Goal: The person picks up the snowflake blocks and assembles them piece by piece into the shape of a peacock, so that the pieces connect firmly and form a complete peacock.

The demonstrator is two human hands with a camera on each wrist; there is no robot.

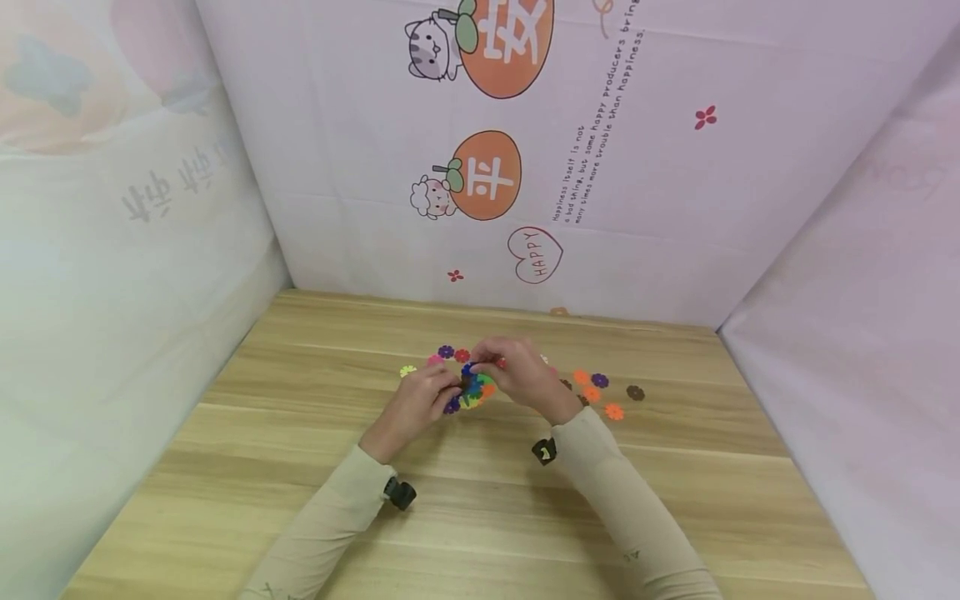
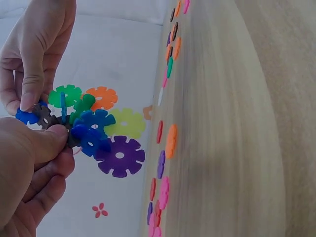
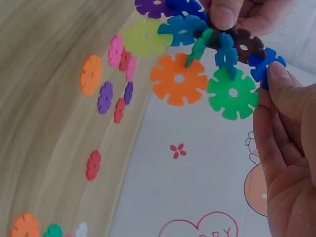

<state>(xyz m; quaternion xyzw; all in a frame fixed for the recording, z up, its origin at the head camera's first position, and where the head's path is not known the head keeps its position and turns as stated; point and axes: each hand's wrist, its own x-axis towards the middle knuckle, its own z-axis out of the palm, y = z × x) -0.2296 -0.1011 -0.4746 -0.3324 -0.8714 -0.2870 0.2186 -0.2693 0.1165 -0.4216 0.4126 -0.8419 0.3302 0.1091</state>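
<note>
A cluster of interlocked plastic snowflake discs hangs between both hands above the table. My left hand [image 1: 420, 398] pinches its dark brown middle part between thumb and fingers. At the other end, my right hand [image 1: 519, 375] pinches a small blue disc [image 3: 265, 64], which meets a brown disc [image 3: 245, 46]. In the right wrist view an orange disc [image 3: 178, 79], a green disc [image 3: 233, 94] and a yellow disc [image 3: 147, 37] fan out from the cluster. A purple disc [image 2: 120, 156] shows at its edge in the left wrist view. Fingers partly cover the joints.
Loose snowflake discs lie flat on the wooden table [image 1: 465, 517]. Orange discs [image 1: 614, 412] and a brown disc [image 1: 635, 392] are to the right; a yellow disc [image 1: 407, 371] and a purple disc [image 1: 446, 352] lie left and behind. Printed cloth walls [image 1: 360, 167] enclose the table's back and sides.
</note>
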